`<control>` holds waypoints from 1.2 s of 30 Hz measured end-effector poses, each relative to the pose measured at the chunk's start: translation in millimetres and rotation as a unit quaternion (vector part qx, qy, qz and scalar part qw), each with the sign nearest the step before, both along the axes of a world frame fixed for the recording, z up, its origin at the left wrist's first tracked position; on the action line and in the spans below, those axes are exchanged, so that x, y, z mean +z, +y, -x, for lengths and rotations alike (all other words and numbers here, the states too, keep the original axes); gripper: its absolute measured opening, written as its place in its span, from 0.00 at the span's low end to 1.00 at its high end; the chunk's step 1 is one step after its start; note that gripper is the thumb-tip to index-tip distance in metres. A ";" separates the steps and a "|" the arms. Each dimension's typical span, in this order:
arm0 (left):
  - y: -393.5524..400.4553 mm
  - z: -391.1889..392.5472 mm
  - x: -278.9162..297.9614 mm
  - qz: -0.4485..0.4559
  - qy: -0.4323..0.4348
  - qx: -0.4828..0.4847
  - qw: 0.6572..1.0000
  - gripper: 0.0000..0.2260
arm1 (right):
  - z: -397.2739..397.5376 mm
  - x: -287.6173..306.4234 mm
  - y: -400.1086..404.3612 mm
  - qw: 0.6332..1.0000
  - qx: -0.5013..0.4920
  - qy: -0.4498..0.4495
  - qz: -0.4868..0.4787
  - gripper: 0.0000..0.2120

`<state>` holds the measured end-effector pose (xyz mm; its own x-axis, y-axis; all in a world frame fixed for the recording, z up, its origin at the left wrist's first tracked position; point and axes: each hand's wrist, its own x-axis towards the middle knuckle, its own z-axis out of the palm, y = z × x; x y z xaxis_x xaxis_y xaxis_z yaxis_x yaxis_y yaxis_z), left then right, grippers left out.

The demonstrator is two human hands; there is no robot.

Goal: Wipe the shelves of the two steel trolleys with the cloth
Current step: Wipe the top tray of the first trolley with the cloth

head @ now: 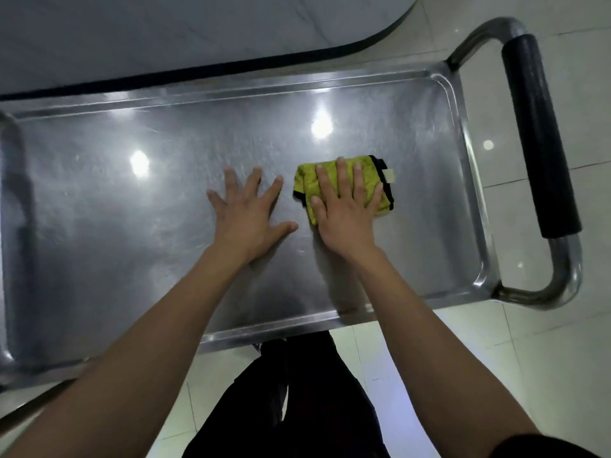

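Note:
A steel trolley's top shelf (pixel 132 259) fills the view below me, shiny with a raised rim. A folded yellow-green cloth (pixel 305 180) with black edging and a white tag lies right of the shelf's middle. My right hand (pixel 344 209) presses flat on the cloth, fingers straight and spread. My left hand (pixel 251 213) rests flat on the bare steel just left of the cloth, fingers splayed. Only one trolley is in view.
The trolley's push handle (pixel 539 137), a steel tube with a black grip, juts out on the right. A grey rounded tabletop (pixel 165 34) with a dark edge lies beyond the far rim. White floor tiles (pixel 496 375) surround the trolley; my dark trousers show below.

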<state>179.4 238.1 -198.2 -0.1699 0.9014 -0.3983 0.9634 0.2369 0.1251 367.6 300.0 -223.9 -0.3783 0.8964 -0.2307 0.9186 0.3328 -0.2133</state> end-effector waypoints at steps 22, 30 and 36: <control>13.1 16.4 5.0 0.047 -0.019 -0.025 0.998 0.41 | 67.3 7.3 102.9 0.999 0.040 0.021 0.010 0.27; 0.8 18.5 9.2 0.066 -0.022 -0.050 0.996 0.41 | -16.6 11.9 -85.9 1.000 -0.004 -0.005 0.004 0.29; -14.2 20.7 3.5 0.036 -0.040 -0.049 0.997 0.39 | -38.9 11.5 -183.3 0.999 -0.023 -0.035 -0.005 0.28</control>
